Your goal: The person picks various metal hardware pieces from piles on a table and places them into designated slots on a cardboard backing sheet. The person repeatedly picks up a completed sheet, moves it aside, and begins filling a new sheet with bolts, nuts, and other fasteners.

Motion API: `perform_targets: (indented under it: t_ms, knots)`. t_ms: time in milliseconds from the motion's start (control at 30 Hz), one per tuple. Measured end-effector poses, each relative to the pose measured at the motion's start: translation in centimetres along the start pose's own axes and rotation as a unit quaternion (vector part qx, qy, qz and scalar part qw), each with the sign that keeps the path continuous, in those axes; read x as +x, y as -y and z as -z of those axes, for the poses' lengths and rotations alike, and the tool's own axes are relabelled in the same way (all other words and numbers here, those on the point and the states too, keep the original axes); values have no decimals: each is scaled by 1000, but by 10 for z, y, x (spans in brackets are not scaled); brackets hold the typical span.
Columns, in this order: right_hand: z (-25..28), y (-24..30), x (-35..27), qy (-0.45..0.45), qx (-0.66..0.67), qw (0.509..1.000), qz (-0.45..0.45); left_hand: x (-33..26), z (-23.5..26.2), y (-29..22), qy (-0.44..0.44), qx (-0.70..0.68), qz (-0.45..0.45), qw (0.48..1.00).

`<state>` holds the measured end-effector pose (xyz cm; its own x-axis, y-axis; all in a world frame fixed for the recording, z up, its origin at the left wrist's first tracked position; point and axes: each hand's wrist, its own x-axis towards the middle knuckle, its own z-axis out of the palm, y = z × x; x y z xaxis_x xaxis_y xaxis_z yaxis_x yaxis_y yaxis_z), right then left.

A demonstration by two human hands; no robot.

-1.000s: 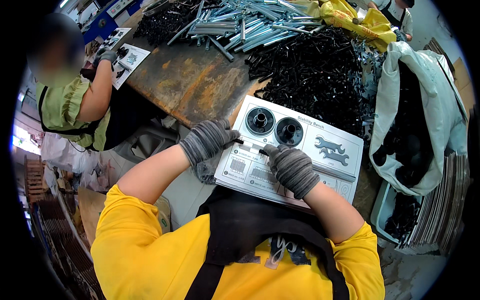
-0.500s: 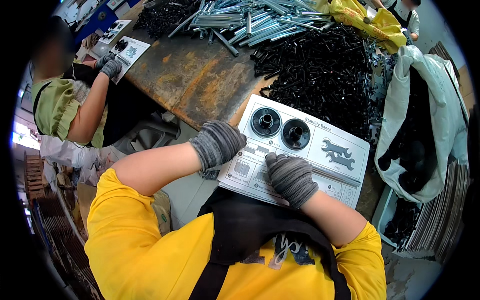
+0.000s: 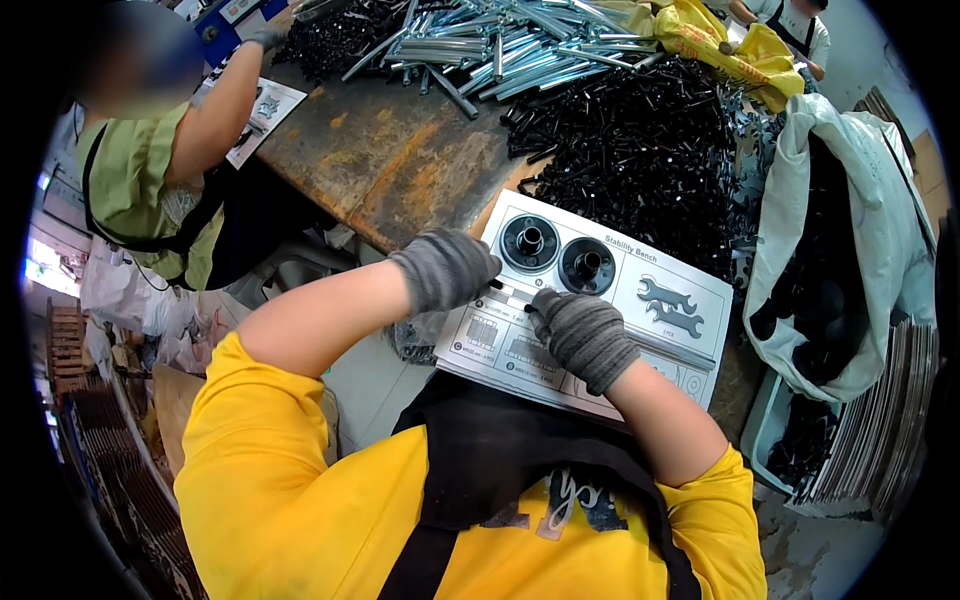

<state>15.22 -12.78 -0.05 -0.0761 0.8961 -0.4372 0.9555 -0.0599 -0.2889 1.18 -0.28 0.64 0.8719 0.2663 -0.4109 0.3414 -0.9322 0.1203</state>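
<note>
A white printed card [image 3: 622, 268] lies tilted in front of me at the table's edge. Two round black flanged parts [image 3: 530, 243] sit along its upper left, beside two grey open-ended wrenches [image 3: 670, 306]; whether the wrenches are real or printed I cannot tell. A silvery rod [image 3: 675, 350] lies lower on the card, partly behind my right hand. My left hand [image 3: 447, 270], in a grey knit glove, is closed at the card's left edge. My right hand [image 3: 585, 342], gloved alike, is closed over the card's middle. Small dark ends show at both hands' fingertips, too little to name.
Beyond the card spreads a heap of black bolts [image 3: 625, 140]; silvery metal tubes [image 3: 510, 50] are piled behind. A yellow sack [image 3: 735, 50] and an open white sack [image 3: 870, 260] stand right. A co-worker [image 3: 150, 170] is at the left, near another card [image 3: 270, 115].
Both my hands have shifted slightly, and small dark ends now show at their fingertips. At the left, the co-worker's arm has moved from the card toward the black pile at the back.
</note>
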Motion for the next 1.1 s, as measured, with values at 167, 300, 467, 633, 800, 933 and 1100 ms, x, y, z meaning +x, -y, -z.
perform_targets:
  t_ms: [167,300,467,633,800,933,1100]
  knots:
    - [-30,-12,-11,-186,-2,979,89,-9,-48,15,-223,-141,-50,963]
    - [-28,-20,-12,-109,53,992,44,-12,-51,12,-218,-134,22,966]
    - [-25,-12,1,-103,80,991,44,-3,-51,12,-175,-155,-11,972]
    - [-32,-18,12,-157,119,980,12,-4,-39,12,-153,-150,-74,974]
    - [-20,-16,16,-51,67,996,36,1,-53,22,-203,-80,-131,967]
    - [-12,-23,5,-119,136,981,76,1,-46,27,-209,-238,-112,942]
    - [21,-79,26,-320,112,940,44,37,-24,55,-266,-419,-5,868]
